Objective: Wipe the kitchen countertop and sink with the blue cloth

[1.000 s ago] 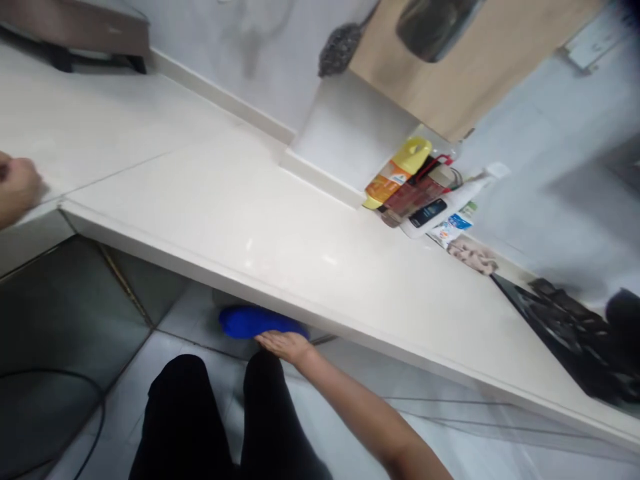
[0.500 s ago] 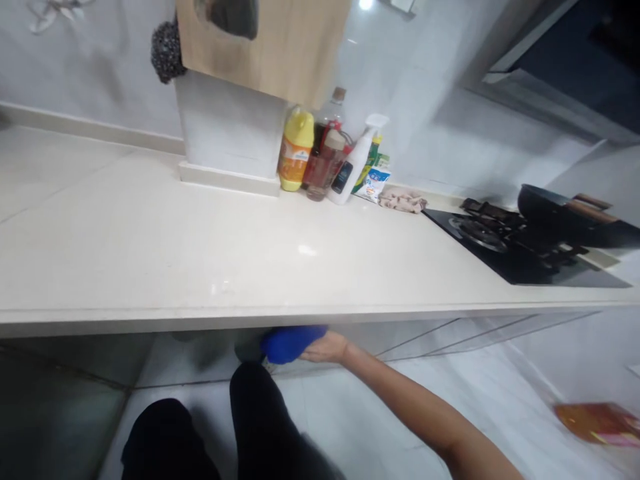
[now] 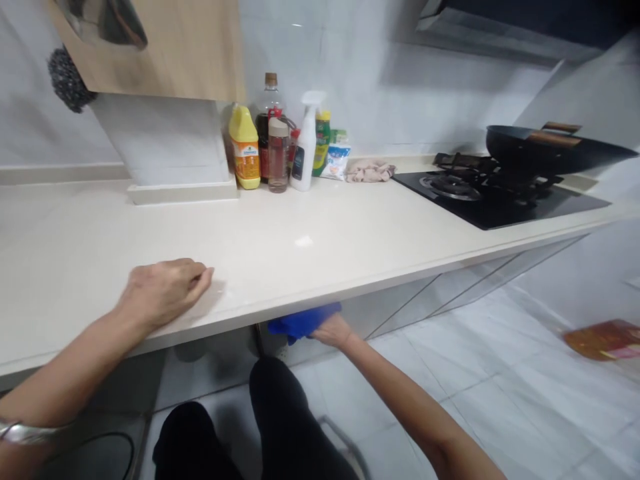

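Note:
My left hand rests on the white countertop near its front edge, fingers curled in, with nothing visible in them. Below the counter's front edge, my right hand grips a blue cloth. The cloth is bunched and hangs beside the cabinet front, above my right knee. Part of my right hand's fingers is hidden behind the cloth.
At the wall stand a yellow bottle, a drink bottle, a white spray bottle and a crumpled rag. A wok sits on the black stove. A wooden cabinet overhangs the left.
My left hand has come into view on the countertop. The view has shifted, so the bottles and stove appear farther left. My right hand still holds the blue cloth under the counter edge.

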Demonstrator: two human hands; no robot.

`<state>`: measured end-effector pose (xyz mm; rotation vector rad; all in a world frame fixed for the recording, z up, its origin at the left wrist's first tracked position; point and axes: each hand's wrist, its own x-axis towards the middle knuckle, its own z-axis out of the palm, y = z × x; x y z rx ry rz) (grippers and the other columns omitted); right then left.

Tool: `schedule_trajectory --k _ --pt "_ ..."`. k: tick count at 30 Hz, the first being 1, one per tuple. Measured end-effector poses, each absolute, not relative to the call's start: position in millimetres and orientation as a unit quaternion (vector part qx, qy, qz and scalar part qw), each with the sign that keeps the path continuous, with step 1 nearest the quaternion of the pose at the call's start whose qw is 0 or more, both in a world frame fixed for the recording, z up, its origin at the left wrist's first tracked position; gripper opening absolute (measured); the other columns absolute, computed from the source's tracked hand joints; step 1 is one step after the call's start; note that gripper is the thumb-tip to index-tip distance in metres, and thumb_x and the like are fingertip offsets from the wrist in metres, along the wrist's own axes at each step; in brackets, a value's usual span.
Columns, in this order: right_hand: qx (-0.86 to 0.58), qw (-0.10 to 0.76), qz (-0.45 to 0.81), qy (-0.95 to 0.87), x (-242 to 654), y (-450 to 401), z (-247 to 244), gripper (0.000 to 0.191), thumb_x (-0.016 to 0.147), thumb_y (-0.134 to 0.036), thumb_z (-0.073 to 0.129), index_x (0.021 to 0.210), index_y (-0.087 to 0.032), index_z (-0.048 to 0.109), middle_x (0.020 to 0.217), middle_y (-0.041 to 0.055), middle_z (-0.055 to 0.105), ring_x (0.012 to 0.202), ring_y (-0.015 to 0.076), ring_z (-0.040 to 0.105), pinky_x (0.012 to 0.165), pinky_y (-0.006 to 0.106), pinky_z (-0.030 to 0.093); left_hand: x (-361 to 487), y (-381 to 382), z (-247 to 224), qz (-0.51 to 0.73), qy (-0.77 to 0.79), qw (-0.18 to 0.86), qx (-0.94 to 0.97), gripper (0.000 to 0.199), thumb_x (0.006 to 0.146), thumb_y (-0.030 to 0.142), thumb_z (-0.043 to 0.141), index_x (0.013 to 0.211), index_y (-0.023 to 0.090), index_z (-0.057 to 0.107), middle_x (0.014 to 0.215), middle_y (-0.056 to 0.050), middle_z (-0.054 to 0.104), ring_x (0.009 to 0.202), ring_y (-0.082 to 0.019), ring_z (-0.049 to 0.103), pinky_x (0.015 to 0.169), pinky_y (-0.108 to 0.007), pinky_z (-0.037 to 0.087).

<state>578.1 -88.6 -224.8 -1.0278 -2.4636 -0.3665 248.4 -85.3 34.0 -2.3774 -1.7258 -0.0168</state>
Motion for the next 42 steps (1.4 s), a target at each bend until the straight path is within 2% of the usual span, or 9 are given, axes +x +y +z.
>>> schedule_trajectory --k 5,8,13,17,21,28,33,37,42 --pt "-0.312 0.212 -0.155 -0.913 535.8 -89.4 -229.5 0.021 0.089 -0.019 0.059 0.1 -0.03 0.073 0.087 0.0019 0.075 0.078 0.0146 0.067 0.066 0.025 0.051 285.7 -71.9 18.7 -0.013 -0.509 0.037 -0.86 0.045 0.094 0.043 0.03 0.073 0.02 0.062 0.088 -0.008 0.071 0.076 -0.022 0.061 0.057 -0.033 0.027" --pt "-0.299 0.195 -0.161 -0.92 512.6 -85.8 -234.1 0.018 0.091 -0.021 0.058 0.097 -0.03 0.072 0.088 0.0003 0.075 0.08 0.0135 0.067 0.062 0.024 0.048 302.7 -61.3 13.9 -0.002 -0.482 0.009 -0.876 0.043 0.093 0.044 0.031 0.07 0.02 0.059 0.084 -0.007 0.07 0.075 -0.023 0.061 0.059 -0.033 0.029" --pt "-0.268 0.181 -0.16 -0.933 499.3 -79.4 -233.7 0.02 0.098 -0.024 0.051 0.102 -0.029 0.07 0.093 0.0 0.075 0.086 0.0125 0.065 0.068 0.025 0.048 349.0 -42.3 10.1 0.001 -0.438 -0.007 -0.899 0.044 0.093 0.045 0.032 0.068 0.021 0.059 0.075 -0.006 0.068 0.069 -0.021 0.059 0.06 -0.032 0.028" --pt "-0.188 0.167 -0.183 -0.951 517.9 -70.9 -224.0 0.024 0.1 -0.025 0.047 0.115 -0.029 0.066 0.108 -0.0004 0.073 0.099 0.0115 0.062 0.081 0.026 0.048 399.0 -32.9 3.6 -0.021 -0.368 0.014 -0.929 0.043 0.093 0.044 0.031 0.073 0.021 0.061 0.083 -0.006 0.07 0.076 -0.021 0.061 0.06 -0.031 0.026" --pt "-0.14 0.152 -0.194 -0.959 556.0 -64.0 -223.0 0.02 0.1 -0.027 0.05 0.11 -0.028 0.067 0.111 0.0001 0.072 0.1 0.0102 0.062 0.085 0.025 0.047 429.2 -29.1 -6.8 -0.046 -0.36 0.002 -0.932 0.044 0.093 0.044 0.03 0.073 0.021 0.062 0.083 -0.006 0.071 0.076 -0.02 0.06 0.059 -0.031 0.025" --pt "-0.217 0.283 -0.213 -0.91 661.7 -72.6 -236.2 0.022 0.097 -0.017 0.05 0.099 -0.026 0.07 0.09 0.0015 0.073 0.091 0.0138 0.064 0.088 0.033 0.049 431.9 -29.3 -14.7 -0.069 -0.426 -0.023 -0.902 0.043 0.09 0.046 0.033 0.063 0.021 0.056 0.068 -0.003 0.067 0.063 -0.016 0.053 0.057 -0.03 0.026" --pt "-0.328 0.281 -0.187 -0.882 741.0 -80.9 -241.9 0.028 0.098 -0.017 0.047 0.094 -0.026 0.073 0.088 0.0043 0.073 0.09 0.0165 0.065 0.091 0.038 0.052 434.3 -30.3 -11.8 -0.071 -0.444 -0.022 -0.893 0.044 0.09 0.048 0.033 0.059 0.021 0.049 0.062 -0.003 0.061 0.06 -0.016 0.049 0.058 -0.031 0.026" --pt "-0.436 0.323 -0.206 -0.814 790.1 -88.3 -251.0 0.031 0.099 -0.02 0.043 0.099 -0.026 0.074 0.092 0.0085 0.073 0.094 0.0211 0.066 0.098 0.046 0.051 436.1 -31.3 -9.6 -0.076 -0.445 -0.037 -0.891 0.042 0.089 0.048 0.034 0.057 0.021 0.042 0.056 -0.001 0.052 0.055 -0.015 0.042 0.058 -0.031 0.025" --pt "-0.531 0.402 -0.196 -0.72 777.0 -89.7 -276.9 0.033 0.096 -0.018 0.04 0.103 -0.022 0.072 0.094 0.0123 0.07 0.097 0.0269 0.065 0.095 0.057 0.051 439.1 -29.5 -9.2 -0.078 -0.452 -0.04 -0.888 0.042 0.087 0.046 0.035 0.055 0.021 0.038 0.051 0.0 0.044 0.053 -0.014 0.038 0.059 -0.032 0.025"
